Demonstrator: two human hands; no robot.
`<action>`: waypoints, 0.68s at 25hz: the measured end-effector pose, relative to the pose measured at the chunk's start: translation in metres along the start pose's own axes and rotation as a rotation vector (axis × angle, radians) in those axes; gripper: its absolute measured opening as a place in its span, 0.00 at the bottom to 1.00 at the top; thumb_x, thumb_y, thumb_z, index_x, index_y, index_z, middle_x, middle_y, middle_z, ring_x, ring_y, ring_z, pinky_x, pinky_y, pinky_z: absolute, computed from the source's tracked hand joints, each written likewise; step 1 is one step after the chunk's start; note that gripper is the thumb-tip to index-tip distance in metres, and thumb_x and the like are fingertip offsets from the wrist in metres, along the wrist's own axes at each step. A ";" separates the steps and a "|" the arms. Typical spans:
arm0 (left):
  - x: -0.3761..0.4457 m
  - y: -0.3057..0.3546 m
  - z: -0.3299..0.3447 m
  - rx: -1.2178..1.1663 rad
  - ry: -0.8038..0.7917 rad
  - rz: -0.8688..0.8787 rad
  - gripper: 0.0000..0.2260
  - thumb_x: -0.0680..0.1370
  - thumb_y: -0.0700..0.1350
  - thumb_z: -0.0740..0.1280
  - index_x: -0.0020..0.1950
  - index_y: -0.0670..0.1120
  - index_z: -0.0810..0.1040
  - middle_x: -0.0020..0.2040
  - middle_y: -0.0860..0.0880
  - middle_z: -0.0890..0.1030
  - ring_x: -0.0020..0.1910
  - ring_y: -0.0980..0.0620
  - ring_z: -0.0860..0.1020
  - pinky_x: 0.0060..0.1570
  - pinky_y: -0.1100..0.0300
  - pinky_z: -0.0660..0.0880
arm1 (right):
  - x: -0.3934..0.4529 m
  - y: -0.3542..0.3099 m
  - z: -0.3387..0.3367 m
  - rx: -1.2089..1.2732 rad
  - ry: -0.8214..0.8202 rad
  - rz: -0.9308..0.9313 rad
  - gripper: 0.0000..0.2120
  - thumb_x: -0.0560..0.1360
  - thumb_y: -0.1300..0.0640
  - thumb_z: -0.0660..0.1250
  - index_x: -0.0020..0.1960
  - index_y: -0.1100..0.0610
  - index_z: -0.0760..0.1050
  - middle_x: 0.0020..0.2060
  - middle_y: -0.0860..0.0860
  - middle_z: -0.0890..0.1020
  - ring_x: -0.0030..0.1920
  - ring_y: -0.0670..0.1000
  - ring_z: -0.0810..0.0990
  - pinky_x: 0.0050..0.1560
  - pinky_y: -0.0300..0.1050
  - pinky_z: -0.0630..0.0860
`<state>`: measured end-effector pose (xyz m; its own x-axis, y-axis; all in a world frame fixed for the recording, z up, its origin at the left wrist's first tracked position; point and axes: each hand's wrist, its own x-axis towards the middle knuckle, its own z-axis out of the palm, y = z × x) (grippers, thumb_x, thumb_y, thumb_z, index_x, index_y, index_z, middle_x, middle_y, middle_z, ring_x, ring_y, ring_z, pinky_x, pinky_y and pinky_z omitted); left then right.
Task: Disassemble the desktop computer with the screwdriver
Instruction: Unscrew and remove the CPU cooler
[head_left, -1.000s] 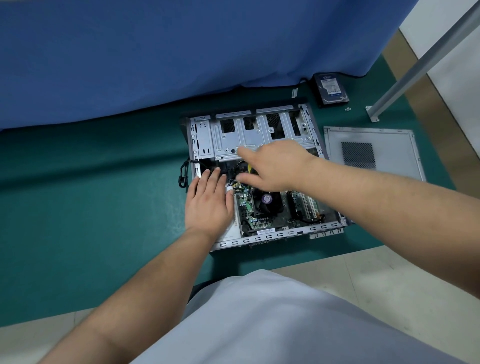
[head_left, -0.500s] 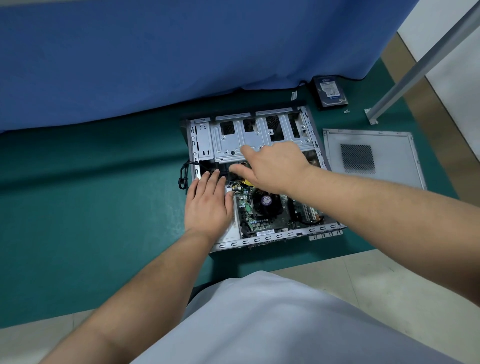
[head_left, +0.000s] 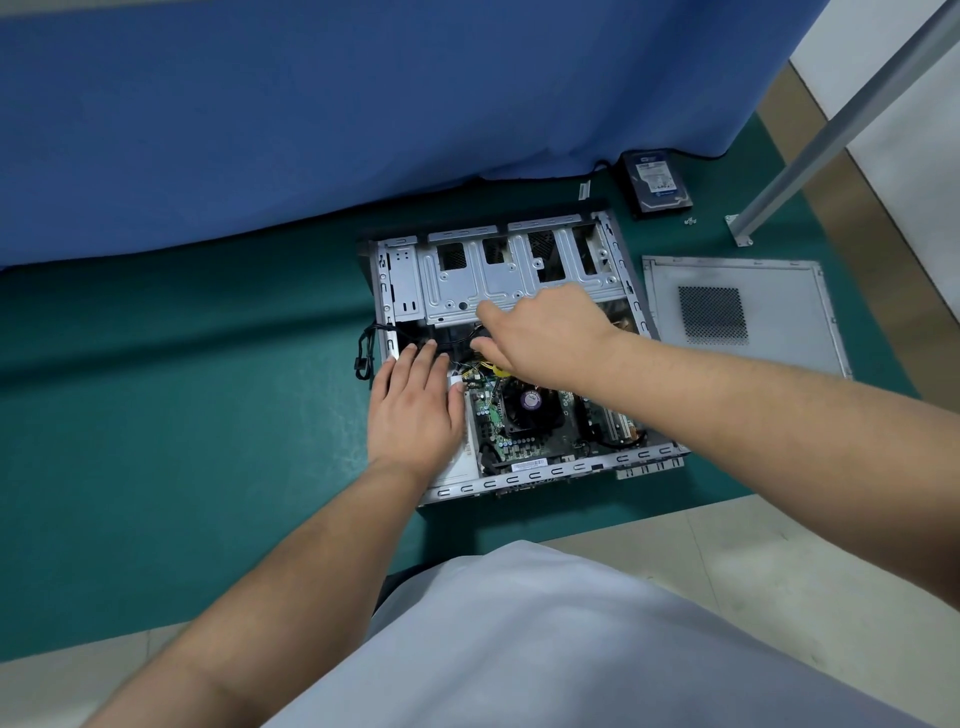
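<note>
**Hands inside the open case**

Case (head_left: 400, 291) lies on its side on a green mat (head_left: 182, 415), its open face up, with both hands reaching into it.

The left hand (head_left: 415, 410) lies flat, palm down, fingers straight and together, on the white power supply (head_left: 462, 462) at the case's near left corner. Its fingertips reach the black cables (head_left: 363, 348) that loop out over the left wall just beyond them.

The right hand (head_left: 545, 332) comes in from the right, just beyond and to the right of the left one, over the gap between the drive cage (head_left: 498, 280) and the motherboard (head_left: 509, 441). Its forefinger points left along the cage's near edge, and the thumb lies below it, pointing the same way. Whether it pinches anything I cannot tell; the other fingers are hidden under the hand. A bit of yellow shows below the thumb, but I cannot make out what it is.

The fan (head_left: 530, 402) sits just nearer than the right hand, under the wrist.

To the right of the right forearm, the side panel (head_left: 779, 291) lies flat on the mat beside the case. Beyond the right hand, a hard drive (head_left: 657, 182) rests near the blue cloth (head_left: 363, 104), with small screws (head_left: 689, 221) just to its right.
</note>
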<state>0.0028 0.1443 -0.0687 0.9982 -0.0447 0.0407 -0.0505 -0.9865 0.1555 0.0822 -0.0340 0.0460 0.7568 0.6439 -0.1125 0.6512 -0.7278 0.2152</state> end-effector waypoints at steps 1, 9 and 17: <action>0.000 0.000 0.000 -0.002 0.007 0.000 0.26 0.84 0.56 0.50 0.75 0.46 0.74 0.77 0.48 0.72 0.79 0.48 0.64 0.80 0.49 0.53 | 0.001 0.002 -0.001 0.021 -0.005 -0.108 0.19 0.84 0.42 0.52 0.63 0.55 0.68 0.42 0.54 0.83 0.40 0.59 0.79 0.36 0.48 0.69; 0.000 0.001 0.000 -0.004 0.008 0.006 0.25 0.84 0.55 0.50 0.75 0.47 0.74 0.77 0.48 0.72 0.79 0.48 0.64 0.80 0.48 0.54 | 0.000 -0.003 0.002 0.009 0.023 0.085 0.32 0.82 0.32 0.46 0.67 0.57 0.67 0.39 0.55 0.83 0.41 0.60 0.84 0.35 0.47 0.65; 0.000 0.000 0.000 -0.005 0.018 0.004 0.25 0.84 0.56 0.50 0.74 0.46 0.75 0.76 0.48 0.72 0.78 0.48 0.65 0.80 0.49 0.53 | -0.001 0.008 -0.007 0.096 -0.022 -0.161 0.25 0.80 0.36 0.53 0.61 0.56 0.70 0.44 0.55 0.81 0.47 0.59 0.80 0.41 0.51 0.72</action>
<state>0.0026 0.1439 -0.0686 0.9972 -0.0459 0.0594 -0.0549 -0.9855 0.1606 0.0864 -0.0394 0.0546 0.6424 0.7496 -0.1595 0.7659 -0.6354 0.0988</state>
